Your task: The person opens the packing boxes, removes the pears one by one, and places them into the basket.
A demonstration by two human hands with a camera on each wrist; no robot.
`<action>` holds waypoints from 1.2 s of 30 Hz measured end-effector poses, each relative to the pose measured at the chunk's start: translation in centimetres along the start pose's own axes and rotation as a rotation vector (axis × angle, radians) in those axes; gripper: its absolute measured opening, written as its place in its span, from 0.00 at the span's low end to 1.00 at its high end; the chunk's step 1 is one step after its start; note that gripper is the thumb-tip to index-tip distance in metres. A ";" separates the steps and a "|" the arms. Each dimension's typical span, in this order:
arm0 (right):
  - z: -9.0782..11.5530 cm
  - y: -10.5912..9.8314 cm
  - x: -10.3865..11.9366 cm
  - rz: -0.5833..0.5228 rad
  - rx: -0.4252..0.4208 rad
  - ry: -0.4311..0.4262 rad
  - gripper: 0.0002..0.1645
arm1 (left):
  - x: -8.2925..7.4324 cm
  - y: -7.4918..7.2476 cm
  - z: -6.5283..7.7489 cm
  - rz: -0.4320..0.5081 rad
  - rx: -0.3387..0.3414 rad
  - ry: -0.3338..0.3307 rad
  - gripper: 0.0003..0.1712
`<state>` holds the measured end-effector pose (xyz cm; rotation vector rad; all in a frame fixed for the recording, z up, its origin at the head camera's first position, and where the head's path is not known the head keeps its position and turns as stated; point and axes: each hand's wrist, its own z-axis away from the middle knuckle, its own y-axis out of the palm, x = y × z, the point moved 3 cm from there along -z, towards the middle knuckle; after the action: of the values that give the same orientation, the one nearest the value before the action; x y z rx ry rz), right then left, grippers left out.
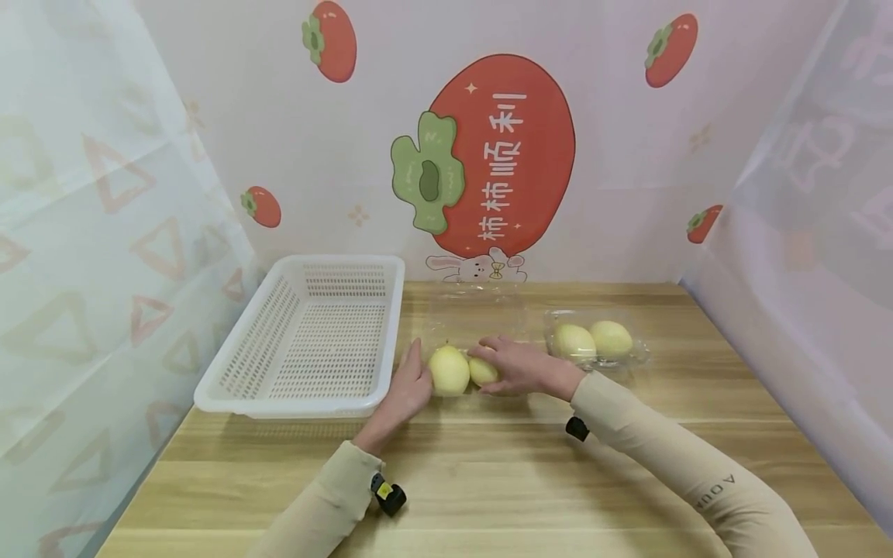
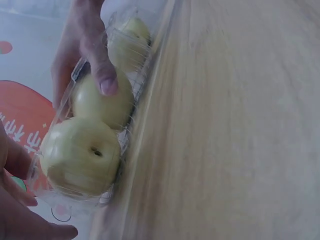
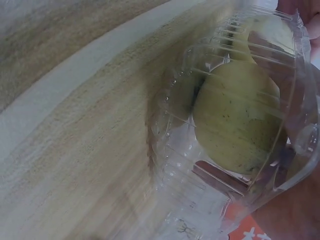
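Two pale yellow pears sit side by side in a clear plastic clamshell box with its lid (image 1: 477, 306) raised at the back. My right hand (image 1: 512, 366) grips the right pear (image 1: 484, 372). In the left wrist view, that hand's thumb lies over this pear (image 2: 102, 102). My left hand (image 1: 412, 384) is at the box's left end, next to the left pear (image 1: 449, 370), its fingers extended. The left wrist view shows its fingers (image 2: 22, 195) around the box end; contact is unclear. The right wrist view shows a pear (image 3: 237, 117) through the clear plastic.
To the left stands a white perforated plastic basket (image 1: 398, 325). A second clear box (image 1: 638, 355) holding two pears (image 1: 593, 341) sits to the right. Everything rests on a wood-grain table (image 1: 474, 480), with printed sheets behind and at both sides.
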<state>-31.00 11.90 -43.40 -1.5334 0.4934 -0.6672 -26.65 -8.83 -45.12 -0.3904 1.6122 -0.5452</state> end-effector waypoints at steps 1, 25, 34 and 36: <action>0.0 0.0 0.0 -0.007 -0.004 -0.001 0.42 | -0.2 0.0 0.1 0.003 0.003 -0.001 0.36; -0.4 -1.1 -0.8 -0.091 -0.089 0.018 0.39 | -3.8 -2.0 2.1 0.014 0.068 0.097 0.36; -0.1 -3.4 -1.0 -0.089 -0.150 -0.013 0.37 | -5.0 -4.3 2.0 0.114 0.001 0.162 0.33; -0.1 -4.1 -1.1 -0.057 -0.178 -0.024 0.36 | -5.1 -4.9 1.8 0.107 -0.006 0.176 0.33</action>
<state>-32.21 12.88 -39.50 -1.7261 0.5029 -0.6619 -24.63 -10.29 -38.25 -0.2644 1.7935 -0.5051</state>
